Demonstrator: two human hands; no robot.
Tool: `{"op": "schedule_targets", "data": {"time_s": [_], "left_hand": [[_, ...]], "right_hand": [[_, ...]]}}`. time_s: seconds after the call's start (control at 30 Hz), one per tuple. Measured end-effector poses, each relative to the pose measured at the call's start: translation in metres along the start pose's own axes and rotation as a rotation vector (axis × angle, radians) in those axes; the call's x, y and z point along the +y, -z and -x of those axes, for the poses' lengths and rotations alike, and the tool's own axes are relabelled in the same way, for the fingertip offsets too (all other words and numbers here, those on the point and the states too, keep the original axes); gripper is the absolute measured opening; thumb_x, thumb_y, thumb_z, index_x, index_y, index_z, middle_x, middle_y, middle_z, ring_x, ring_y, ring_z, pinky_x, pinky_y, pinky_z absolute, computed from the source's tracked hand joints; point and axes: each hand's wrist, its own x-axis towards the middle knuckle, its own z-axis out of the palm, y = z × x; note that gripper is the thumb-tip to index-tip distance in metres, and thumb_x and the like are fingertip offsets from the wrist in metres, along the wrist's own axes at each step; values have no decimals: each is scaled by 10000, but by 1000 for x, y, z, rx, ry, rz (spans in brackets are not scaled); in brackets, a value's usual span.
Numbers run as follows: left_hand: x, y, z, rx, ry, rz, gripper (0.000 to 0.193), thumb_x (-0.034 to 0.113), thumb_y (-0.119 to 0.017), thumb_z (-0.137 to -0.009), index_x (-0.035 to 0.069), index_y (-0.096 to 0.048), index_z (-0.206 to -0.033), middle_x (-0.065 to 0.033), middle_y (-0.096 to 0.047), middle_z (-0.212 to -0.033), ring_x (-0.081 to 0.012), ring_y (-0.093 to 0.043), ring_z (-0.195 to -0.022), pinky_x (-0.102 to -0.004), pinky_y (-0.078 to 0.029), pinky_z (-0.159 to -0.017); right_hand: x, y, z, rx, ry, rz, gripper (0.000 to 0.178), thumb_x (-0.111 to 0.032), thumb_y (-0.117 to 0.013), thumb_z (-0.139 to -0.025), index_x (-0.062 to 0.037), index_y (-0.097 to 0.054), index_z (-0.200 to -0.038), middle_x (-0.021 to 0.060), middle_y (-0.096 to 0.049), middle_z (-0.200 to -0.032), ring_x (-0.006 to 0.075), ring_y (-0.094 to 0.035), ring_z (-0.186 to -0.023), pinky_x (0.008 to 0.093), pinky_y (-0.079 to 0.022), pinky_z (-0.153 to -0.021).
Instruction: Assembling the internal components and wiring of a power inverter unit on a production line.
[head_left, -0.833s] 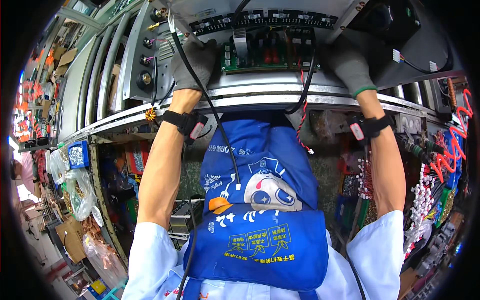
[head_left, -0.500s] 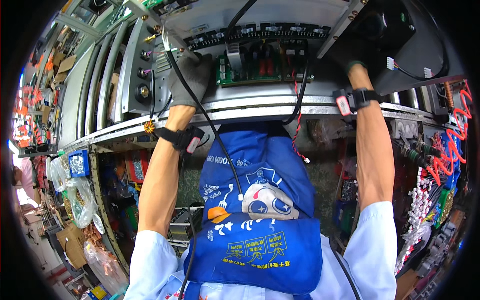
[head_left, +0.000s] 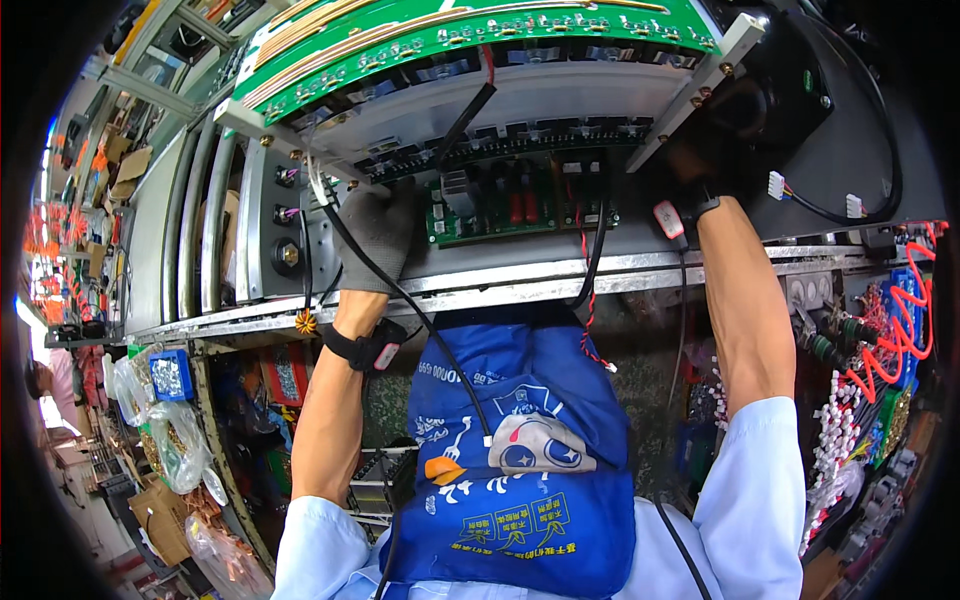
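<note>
My left hand, in a grey glove, reaches in at the left end of a metal chassis, below a light metal bracket. Its fingertips are hidden, and a black cable passes in front of it. My right hand lies in dark shadow beside the right bracket, its fingers unseen. Between the hands a green circuit board with red and black parts sits in the chassis. Above it, the brackets carry a large green board on a metal heat sink.
A black rounded part stands at the right. White-plugged leads lie near it. A twisted red-and-black wire hangs over the front edge. Rollers lie left; a coiled red hose hangs right.
The view has tilted up, so the large green upper board now shows and the chassis sits lower in the picture. Both hands remain at the chassis ends; the right has gone deeper into shadow.
</note>
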Motion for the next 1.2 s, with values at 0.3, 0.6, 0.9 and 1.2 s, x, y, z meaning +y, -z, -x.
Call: {"op": "schedule_targets", "data": {"time_s": [0.3,0.6,0.9,1.2], "left_hand": [[3,-7,2,124,-30,92,299,282,-746,-839,20,-628,-754,-157,-644,-660,-313,-644,-616,-385,-473,-571],[-7,-17,-2,121,-140,64,149,141,-697,-862,30,-607,-818,-125,-636,-667,-266,-629,-610,-365,-473,-566],[-7,-15,-2,115,-158,43,197,230,-697,-860,48,-644,-805,-158,-622,-688,-353,-626,-639,-408,-471,-564],[22,36,21,-81,82,109,293,272,-612,-941,4,-639,-1057,-181,-714,-851,-322,-713,-787,-392,-537,-689]], "right_hand": [[-5,1,1,-10,-6,-23,299,-268,-510,-922,-35,-650,-1047,220,-656,-1077,403,-636,-950,467,-510,-834],[1,9,6,-62,18,-18,295,-250,-510,-916,-23,-655,-1035,231,-658,-1068,407,-636,-951,467,-507,-841],[8,9,14,-87,22,7,290,-231,-510,-909,-11,-659,-1024,242,-660,-1058,411,-635,-952,467,-503,-848],[7,28,26,-94,37,-20,285,-213,-510,-903,1,-664,-1013,253,-661,-1049,415,-635,-953,467,-500,-855]]}}
